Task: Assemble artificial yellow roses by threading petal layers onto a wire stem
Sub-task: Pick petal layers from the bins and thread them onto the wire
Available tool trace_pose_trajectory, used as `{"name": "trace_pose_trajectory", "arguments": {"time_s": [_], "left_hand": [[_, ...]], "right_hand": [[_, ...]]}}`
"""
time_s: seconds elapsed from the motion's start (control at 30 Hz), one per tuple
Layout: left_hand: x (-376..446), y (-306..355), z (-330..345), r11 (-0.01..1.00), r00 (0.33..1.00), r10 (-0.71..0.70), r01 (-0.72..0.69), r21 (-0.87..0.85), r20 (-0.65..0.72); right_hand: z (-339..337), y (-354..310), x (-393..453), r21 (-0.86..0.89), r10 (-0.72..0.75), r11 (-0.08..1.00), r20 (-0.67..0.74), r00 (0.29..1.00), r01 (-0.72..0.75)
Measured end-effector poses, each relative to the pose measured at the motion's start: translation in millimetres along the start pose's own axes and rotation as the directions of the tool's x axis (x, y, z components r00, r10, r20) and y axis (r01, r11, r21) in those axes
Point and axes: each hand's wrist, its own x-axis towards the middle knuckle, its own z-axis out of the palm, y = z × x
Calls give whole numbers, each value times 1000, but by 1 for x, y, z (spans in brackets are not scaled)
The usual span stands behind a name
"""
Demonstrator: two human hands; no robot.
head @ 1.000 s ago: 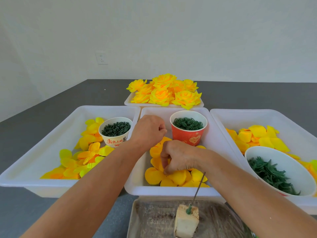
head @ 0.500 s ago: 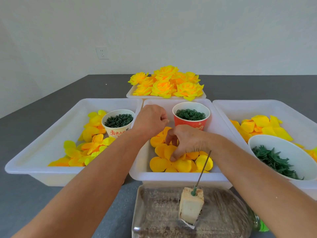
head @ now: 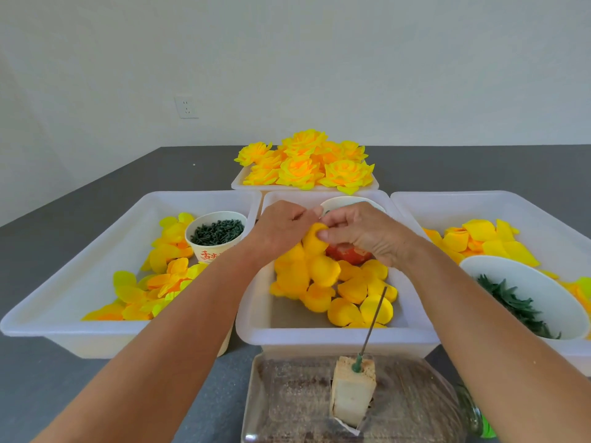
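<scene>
**Both hands hold a petal layer above the middle tray**

The left hand (head: 281, 230) and the right hand (head: 361, 233) meet at the centre of the view, raised over the middle tray (head: 335, 335). Both forearms come in from 7 and 5 o'clock and point toward 12. The fingers of each hand are curled, and their tips pinch the top edge of one yellow petal layer (head: 315, 251), which hangs down between the two hands. Its lower lobes reach down to the loose yellow petals (head: 364, 295) that lie in this tray. A red cup (head: 347, 254) stands behind the right hand and is mostly hidden.

At 6 o'clock, on a clear plastic lid (head: 303, 401), a small foam block (head: 351, 391) stands with the wire stem (head: 374, 318) stuck in it. The wire leans a little toward 1 o'clock and carries no petals.

At 9 o'clock is a second white tray (head: 64, 295) with yellow and orange petals and a paper cup (head: 217, 235) full of small dark green pieces. At 3 o'clock a third tray (head: 527, 203) holds more petals and a white bowl (head: 550, 302) with green parts. At 12 o'clock a smaller tray carries the finished yellow roses (head: 307, 164).

All this stands on a dark grey table (head: 112, 187). Behind it is a plain white wall with a socket (head: 186, 107).
</scene>
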Motion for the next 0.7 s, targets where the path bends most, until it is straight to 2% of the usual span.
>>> {"name": "trace_pose_trajectory", "arguments": {"time_s": [0.1, 0.23, 0.33, 0.37, 0.43, 0.5, 0.57, 0.63, 0.7], "left_hand": [[-3, 3, -2, 972, 996, -34, 51, -231, 80], [-5, 4, -4, 966, 987, -14, 55, -254, 159], [-5, 2, -5, 967, 996, 11, 13, -254, 94], [-5, 2, -4, 978, 998, 27, -16, -207, 48], [-7, 2, -2, 990, 988, 140, -141, -10, -62], [-9, 2, 0, 945, 944, 296, -268, 186, -144], [-9, 1, 2, 877, 903, 412, -356, 322, -125], [-10, 0, 4, 837, 890, 453, -404, 369, -52], [-10, 0, 5, 861, 893, 448, -422, 284, -30]], "right_hand": [[-6, 2, 3, 104, 25, 995, -192, 981, -5], [-9, 6, 5, 152, -1, 988, -237, 971, 38], [-6, 5, 4, 162, -30, 984, -273, 961, 77], [-5, 5, 5, 195, -20, 977, -300, 954, 82], [-3, 2, 3, 255, 49, 966, -322, 945, 37], [-1, -2, 2, 291, 182, 951, -256, 950, -103], [2, -5, 0, 279, 298, 928, -164, 940, -246], [5, -6, 2, 233, 331, 928, -155, 931, -292], [5, -6, 4, 265, 363, 912, -159, 918, -314]]}}
